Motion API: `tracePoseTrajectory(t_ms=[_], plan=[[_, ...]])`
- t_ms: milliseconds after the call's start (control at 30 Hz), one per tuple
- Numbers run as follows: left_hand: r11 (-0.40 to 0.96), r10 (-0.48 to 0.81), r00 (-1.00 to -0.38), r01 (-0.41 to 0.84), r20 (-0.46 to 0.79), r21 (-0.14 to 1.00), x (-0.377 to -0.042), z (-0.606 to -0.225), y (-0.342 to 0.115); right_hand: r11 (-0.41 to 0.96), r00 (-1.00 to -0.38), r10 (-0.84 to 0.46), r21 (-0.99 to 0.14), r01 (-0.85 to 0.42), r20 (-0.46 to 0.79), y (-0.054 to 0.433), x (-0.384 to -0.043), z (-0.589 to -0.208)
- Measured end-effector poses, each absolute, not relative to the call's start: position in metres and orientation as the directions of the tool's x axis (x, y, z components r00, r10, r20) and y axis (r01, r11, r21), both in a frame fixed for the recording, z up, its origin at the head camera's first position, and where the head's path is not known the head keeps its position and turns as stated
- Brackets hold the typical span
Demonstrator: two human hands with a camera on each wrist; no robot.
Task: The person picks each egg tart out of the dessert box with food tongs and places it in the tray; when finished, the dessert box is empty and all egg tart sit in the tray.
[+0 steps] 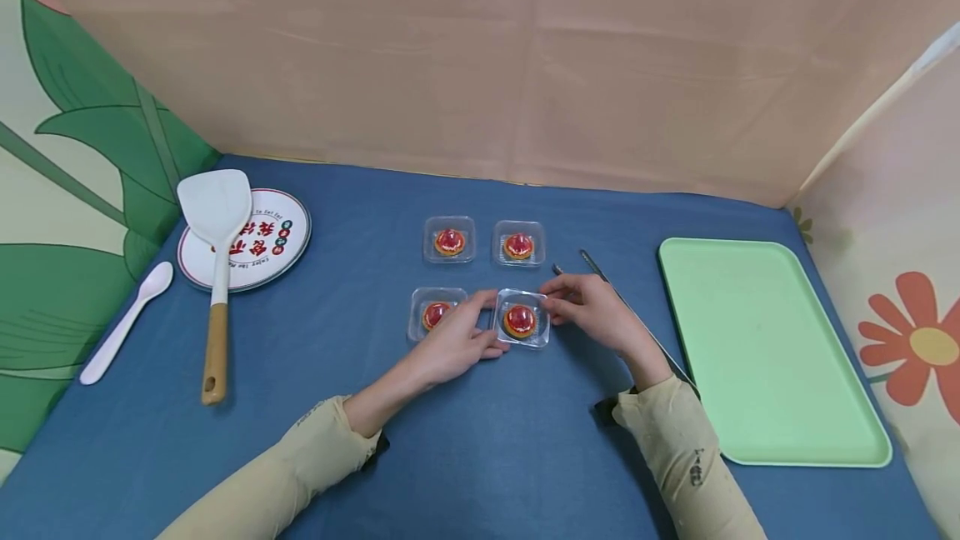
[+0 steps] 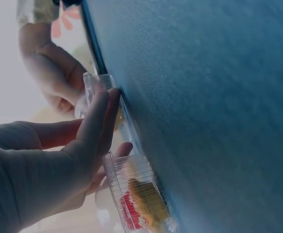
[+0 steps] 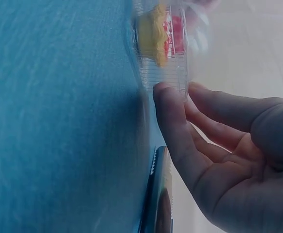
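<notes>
In the head view a clear plastic box with a red-topped tart (image 1: 520, 321) is between my two hands at the middle of the table. My right hand (image 1: 587, 304) pinches the box's right edge with thumb and fingertips. On the other side, my left hand (image 1: 455, 342) spreads mostly straight fingers, which touch the box's left side. Just beyond that hand stands another boxed tart (image 1: 429, 314), partly covered by it. Two similar tarts, one boxed at the back left (image 1: 449, 241) and one at the back right (image 1: 519, 242), stand behind.
Metal tongs (image 1: 592, 260) lie partly beneath my right arm, beside a green tray (image 1: 780, 357). To the left are stacked plates (image 1: 283, 247), a white spatula with a wooden handle (image 1: 216, 344) resting across them, and a white spoon (image 1: 123, 327). Fabric walls edge the blue tabletop.
</notes>
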State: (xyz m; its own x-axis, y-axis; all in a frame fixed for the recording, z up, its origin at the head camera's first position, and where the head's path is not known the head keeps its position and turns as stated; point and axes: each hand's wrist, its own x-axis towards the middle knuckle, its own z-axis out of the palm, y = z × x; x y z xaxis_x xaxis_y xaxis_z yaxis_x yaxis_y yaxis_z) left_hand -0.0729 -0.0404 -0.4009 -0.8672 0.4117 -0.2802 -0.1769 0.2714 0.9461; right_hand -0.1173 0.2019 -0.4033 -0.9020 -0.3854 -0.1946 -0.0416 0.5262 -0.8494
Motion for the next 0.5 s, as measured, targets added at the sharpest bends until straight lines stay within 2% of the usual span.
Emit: tracePoseTrajectory(t_ms=[333, 500], plan=[[0.342, 0.410, -0.871, -0.127, -0.269, 0.931, -0.0735, -0.4004, -0.0408, 0.523, -0.917, -0.366, -0.850, -0.061, -0.160, 0.2003, -0.1176, -0.4064], [0.327, 0.434, -0.860, -0.127, -0.268, 0.937, -0.0743, -0.4008, -0.0429, 0.530, -0.913, -0.373, -0.846, -0.062, -0.167, 0.2009, -0.1175, -0.4076]])
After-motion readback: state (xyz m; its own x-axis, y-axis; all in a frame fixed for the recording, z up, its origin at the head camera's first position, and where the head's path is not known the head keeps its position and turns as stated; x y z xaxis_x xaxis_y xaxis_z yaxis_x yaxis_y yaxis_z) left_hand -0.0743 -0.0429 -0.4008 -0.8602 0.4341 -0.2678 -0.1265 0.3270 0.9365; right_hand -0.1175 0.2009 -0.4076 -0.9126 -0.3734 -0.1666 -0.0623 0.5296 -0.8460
